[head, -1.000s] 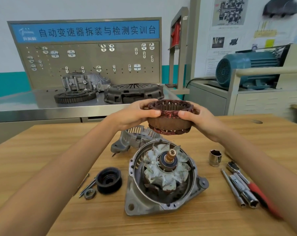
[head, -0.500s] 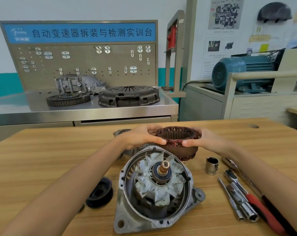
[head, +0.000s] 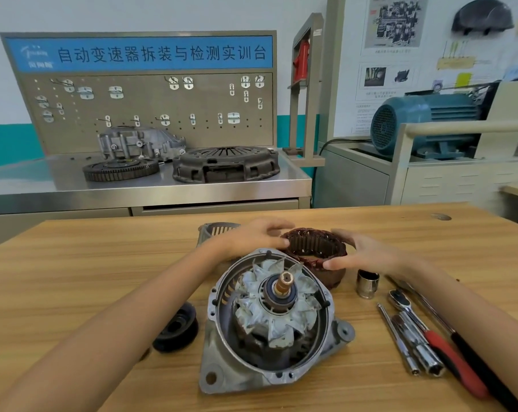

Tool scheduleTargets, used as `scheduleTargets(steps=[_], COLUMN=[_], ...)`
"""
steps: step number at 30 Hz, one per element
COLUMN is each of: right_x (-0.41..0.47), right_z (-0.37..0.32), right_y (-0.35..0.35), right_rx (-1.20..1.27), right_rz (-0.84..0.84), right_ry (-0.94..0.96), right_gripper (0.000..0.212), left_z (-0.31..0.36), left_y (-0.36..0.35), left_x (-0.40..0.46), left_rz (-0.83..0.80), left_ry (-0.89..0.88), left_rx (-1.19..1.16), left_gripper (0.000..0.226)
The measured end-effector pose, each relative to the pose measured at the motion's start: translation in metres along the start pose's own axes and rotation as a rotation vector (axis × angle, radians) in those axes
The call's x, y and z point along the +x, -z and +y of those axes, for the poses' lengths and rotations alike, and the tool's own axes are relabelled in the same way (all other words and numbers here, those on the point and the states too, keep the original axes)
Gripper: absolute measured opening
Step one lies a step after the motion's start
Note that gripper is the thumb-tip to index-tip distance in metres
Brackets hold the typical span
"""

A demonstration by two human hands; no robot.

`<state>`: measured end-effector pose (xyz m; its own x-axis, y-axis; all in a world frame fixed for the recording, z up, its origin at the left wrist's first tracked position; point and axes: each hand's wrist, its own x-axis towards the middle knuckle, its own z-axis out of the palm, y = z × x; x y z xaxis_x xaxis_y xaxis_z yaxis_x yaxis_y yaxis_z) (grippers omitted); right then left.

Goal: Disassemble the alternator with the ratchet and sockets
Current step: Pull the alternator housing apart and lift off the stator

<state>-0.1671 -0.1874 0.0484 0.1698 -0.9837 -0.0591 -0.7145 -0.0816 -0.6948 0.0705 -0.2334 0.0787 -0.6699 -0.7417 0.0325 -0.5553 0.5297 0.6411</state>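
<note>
The step in hand was setting aside the stator, a brown ring of copper windings around a dark laminated core [head: 317, 257]. Both hands held it between them: the left hand [head: 252, 236] curled over its rim at nine o'clock, the right hand [head: 362, 254] clasping the rim at three o'clock with the thumb along the near edge. The ring sat low, at or just above the pale wooden surface [head: 103, 278]; whether it had touched down could not be told, since its base was hidden behind the housing.

At six o'clock from the ring stood the grey cast-aluminium alternator housing [head: 269, 373], open at the top, with the pale claw-pole rotor and its copper-tipped shaft [head: 281, 304] inside. A black grooved pulley [head: 177, 330] lay at nine o'clock from the housing. A grey slotted end cover [head: 219, 228] showed partly behind the left hand. At three o'clock from the housing were a short chrome socket [head: 367, 283], standing upright, and beyond it the chrome ratchet head [head: 400, 301] with extension bars and a red-handled tool [head: 457, 364] lying together.

By my judgement the teardown was well along. The next move called for letting go of the stator once it sat steady, then freeing the rotor from the housing, likely lifted straight up to keep the shaft from binding.
</note>
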Motion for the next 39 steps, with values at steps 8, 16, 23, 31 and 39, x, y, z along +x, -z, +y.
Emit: scheduleTargets(steps=[8, 16, 23, 31, 39], right_x=[-0.067, -0.076, -0.074, -0.071, -0.064], right_z=[-0.038, -0.051, -0.053, -0.053, -0.058], right_y=[-0.048, -0.07, -0.082, -0.084, -0.076], right_rx=[-0.051, -0.12, 0.134, 0.248, 0.293], right_rz=[0.069, 0.016, 0.147, 0.139, 0.087], right_ry=[0.446, 0.491, 0.5, 0.484, 0.419], right_gripper=[0.072, 0.102, 0.095, 0.094, 0.058], left_z=[0.007, -0.002, -0.006, -0.012, -0.007], left_y=[-0.006, -0.025, -0.037, -0.039, -0.032], left_x=[-0.109, -0.124, -0.128, -0.127, -0.117], left_rz=[0.074, 0.094, 0.261, 0.283, 0.29], left_ry=[-0.208, -0.142, -0.176, -0.162, -0.064], left_rx=[0.008, 0.088, -0.137, -0.286, -0.297], left_gripper=[0.073, 0.093, 0.088, 0.089, 0.076])
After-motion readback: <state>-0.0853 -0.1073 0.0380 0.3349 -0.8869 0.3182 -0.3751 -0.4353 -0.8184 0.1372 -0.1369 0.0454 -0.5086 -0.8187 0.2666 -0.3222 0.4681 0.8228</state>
